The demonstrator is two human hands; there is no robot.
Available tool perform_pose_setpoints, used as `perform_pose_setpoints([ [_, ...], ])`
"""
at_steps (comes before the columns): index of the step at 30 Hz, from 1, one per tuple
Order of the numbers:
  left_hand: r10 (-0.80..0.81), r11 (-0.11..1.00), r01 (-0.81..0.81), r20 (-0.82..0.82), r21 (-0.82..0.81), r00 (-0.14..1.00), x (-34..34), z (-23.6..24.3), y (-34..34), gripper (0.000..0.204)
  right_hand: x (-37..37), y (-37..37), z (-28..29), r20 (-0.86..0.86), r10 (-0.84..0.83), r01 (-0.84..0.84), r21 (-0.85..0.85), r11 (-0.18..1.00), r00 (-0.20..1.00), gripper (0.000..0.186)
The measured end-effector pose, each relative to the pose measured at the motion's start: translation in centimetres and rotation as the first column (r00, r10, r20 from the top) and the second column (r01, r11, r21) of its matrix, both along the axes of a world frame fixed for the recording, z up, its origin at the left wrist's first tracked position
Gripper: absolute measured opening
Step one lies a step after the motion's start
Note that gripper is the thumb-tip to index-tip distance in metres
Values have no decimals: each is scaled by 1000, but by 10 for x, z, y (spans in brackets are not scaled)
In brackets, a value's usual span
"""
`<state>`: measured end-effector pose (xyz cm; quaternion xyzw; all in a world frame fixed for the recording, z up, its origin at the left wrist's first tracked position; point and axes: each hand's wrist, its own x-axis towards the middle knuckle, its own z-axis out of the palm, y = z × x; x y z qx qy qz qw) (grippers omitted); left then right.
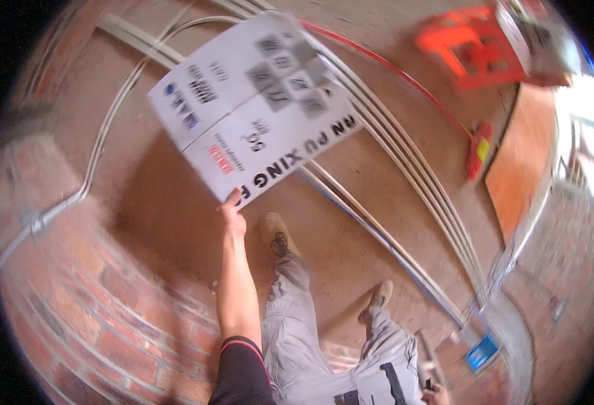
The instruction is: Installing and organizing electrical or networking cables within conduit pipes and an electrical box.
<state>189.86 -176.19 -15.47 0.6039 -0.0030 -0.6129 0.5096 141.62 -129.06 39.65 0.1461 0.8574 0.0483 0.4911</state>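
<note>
A large white cardboard sheet (233,128) with printing, grey patches and a fold line across it hangs above the floor ahead of me. My left hand (232,214) is closed on its near corner, the thumb lying over the printed face. Low at the right, beside my hip, only part of my right hand (436,394) shows. Its fingers look curled around something dark, and a narrow greyish piece rises next to it; blur and the picture's edge hide what this is.
Several pale conduits (405,152) run along the dusty floor, curving down at the right. Beyond them lie a red broom (479,150), an orange plastic barrier (462,50) and a wooden board (521,158). A brick wall (101,317) borders my left; a blue box (482,353) sits right.
</note>
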Motion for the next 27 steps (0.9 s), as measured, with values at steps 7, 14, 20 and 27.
perform_pose_setpoints([
  [7, 83, 993, -102, -251, -61, 964, -158, 41, 17, 54, 7, 138, -62, 62, -198, 204, -127, 971, 978, 13],
  [14, 98, 991, -45, -452, 126, 887, -304, 92, 29, 51, -16, 288, -82, 67, -298, 304, -291, 907, 952, 9],
  [20, 112, 967, -28, -323, 253, 940, -401, 131, 124, 54, -96, 387, -94, 137, -470, 489, -281, 826, 872, 17],
  [27, 28, 954, 46, -240, 296, 970, -523, 189, 239, 54, -217, 426, -45, 9, -677, 638, -342, 689, 736, 14],
])
